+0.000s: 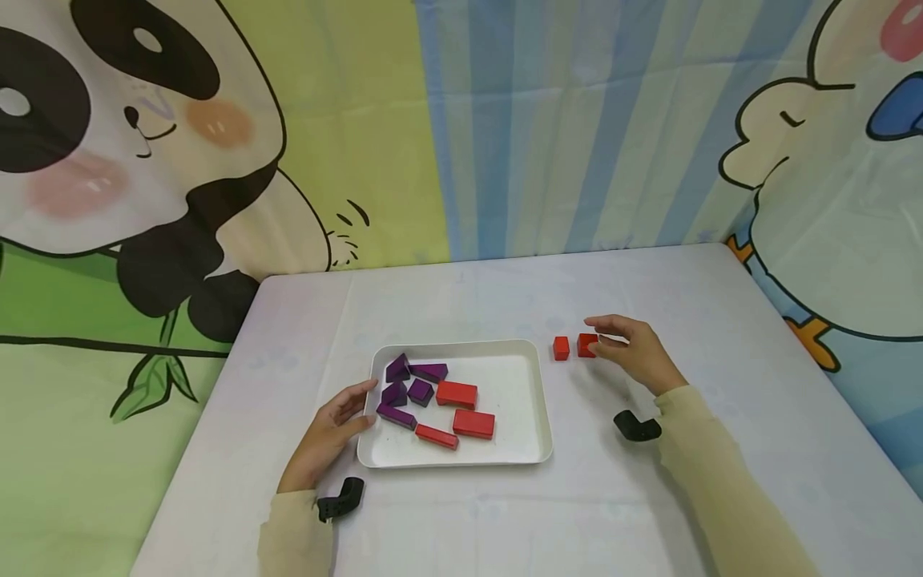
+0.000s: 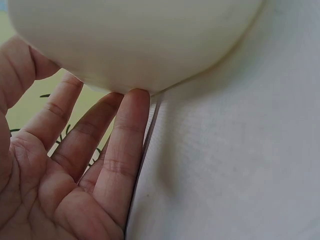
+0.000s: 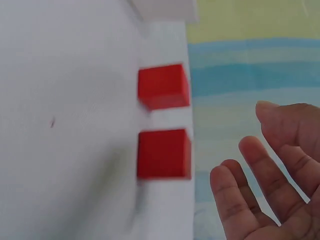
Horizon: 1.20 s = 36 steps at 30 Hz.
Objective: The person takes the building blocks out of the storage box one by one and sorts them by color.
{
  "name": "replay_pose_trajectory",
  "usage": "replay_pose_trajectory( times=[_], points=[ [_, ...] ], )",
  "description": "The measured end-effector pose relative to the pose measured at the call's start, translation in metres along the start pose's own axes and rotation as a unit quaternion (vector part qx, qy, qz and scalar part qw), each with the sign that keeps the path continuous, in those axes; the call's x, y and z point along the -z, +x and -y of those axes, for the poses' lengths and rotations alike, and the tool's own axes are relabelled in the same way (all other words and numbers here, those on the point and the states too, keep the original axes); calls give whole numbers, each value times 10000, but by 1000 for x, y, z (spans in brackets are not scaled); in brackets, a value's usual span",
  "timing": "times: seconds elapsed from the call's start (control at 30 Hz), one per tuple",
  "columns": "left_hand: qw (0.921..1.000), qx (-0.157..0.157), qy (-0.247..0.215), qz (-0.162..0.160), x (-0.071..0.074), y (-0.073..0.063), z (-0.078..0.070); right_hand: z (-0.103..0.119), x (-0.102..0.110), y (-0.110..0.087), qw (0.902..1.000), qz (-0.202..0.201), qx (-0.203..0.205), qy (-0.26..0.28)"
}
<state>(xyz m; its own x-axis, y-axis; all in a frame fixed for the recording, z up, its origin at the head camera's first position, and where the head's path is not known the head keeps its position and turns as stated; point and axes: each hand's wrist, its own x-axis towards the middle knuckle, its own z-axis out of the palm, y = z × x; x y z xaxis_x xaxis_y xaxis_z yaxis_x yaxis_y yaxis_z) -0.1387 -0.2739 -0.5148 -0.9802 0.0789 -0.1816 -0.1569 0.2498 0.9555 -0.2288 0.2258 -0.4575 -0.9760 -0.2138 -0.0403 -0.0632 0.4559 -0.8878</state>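
Backdrop (image 1: 505,120) cloth, printed with a large cartoon panda and blue stripes, rises beyond a white tray (image 1: 512,401) that rests flat on a pale-covered table (image 1: 469,521). The tray is shallow and round-cornered; its raised rim probably serves to keep loose pieces together. At its left edge, a person's left hand (image 1: 328,437) touches the rim with fingers fairly straight and slightly spread, likely to steady it. Off its right end, the right hand (image 1: 642,353) has thumb and fingers parted around nothing, and the right wrist view shows them apart from the nearby cubes, perhaps poised for a light grasp. Black wrist pieces (image 1: 638,426) sit at each sleeve, one on either side of the tray. Inside the tray, left of its middle, lie two broad red blocks (image 1: 473,424), a slim red bar (image 1: 436,436) and five dark purple pieces (image 1: 429,372), some wedge-shaped. Smallest, two plain bright red cubes (image 1: 561,348) sit just beyond the tray's right end, level with its far edge, side by side with a gap between.
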Motion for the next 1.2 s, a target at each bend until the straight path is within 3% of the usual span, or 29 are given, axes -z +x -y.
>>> replay_pose_trajectory(
  times=[0.17, 0.4, 0.6, 0.97, 1.2],
  points=[
    [10000, -6, 40, 21, 0, -1, -1, 16, -11, -1, 9986, 227, 415, 218],
    [10000, -4, 43, 15, 0, -2, -3, 32, -32, 9, 9873, 1143, 788, 767],
    [10000, 60, 59, -22, 1, -3, -4, 49, -58, 24, 9755, 1771, 1067, 750],
    [10000, 30, 4, -14, 2, -1, -1, 68, -100, 53, 9391, 3168, 1185, 607],
    [10000, 7, 6, -22, -2, -1, -1, 64, -118, 68, 9138, 3962, 856, 272]
  ],
)
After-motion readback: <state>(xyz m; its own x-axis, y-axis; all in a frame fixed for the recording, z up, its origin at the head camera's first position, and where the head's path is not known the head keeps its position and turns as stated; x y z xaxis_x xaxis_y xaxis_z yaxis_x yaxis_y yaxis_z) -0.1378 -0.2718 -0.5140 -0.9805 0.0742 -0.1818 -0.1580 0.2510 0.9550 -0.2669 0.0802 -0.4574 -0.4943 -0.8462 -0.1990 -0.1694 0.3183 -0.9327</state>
